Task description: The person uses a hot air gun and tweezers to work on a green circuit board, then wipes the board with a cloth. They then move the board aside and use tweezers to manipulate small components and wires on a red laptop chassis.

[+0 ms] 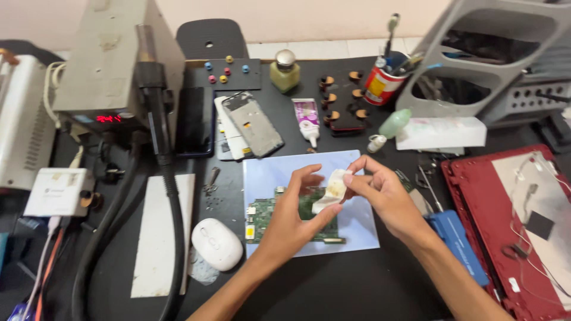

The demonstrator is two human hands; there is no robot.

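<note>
My left hand point(294, 217) and my right hand point(383, 199) meet above a green circuit board point(262, 217) that lies on a pale blue sheet point(279, 172). Both hands pinch a small folded white wipe point(333, 189) with a yellowish stain; the left holds its lower end, the right its upper end. The hands hide the middle of the board.
A white oval case point(217, 242) lies left of the board. Behind are a phone frame point(256, 123), a glue tube point(307, 120), a glass bottle point(285, 71), a red tool can point(383, 83), a hot-air station point(113, 65) with black hose, and a red laptop shell point(476, 184) at right.
</note>
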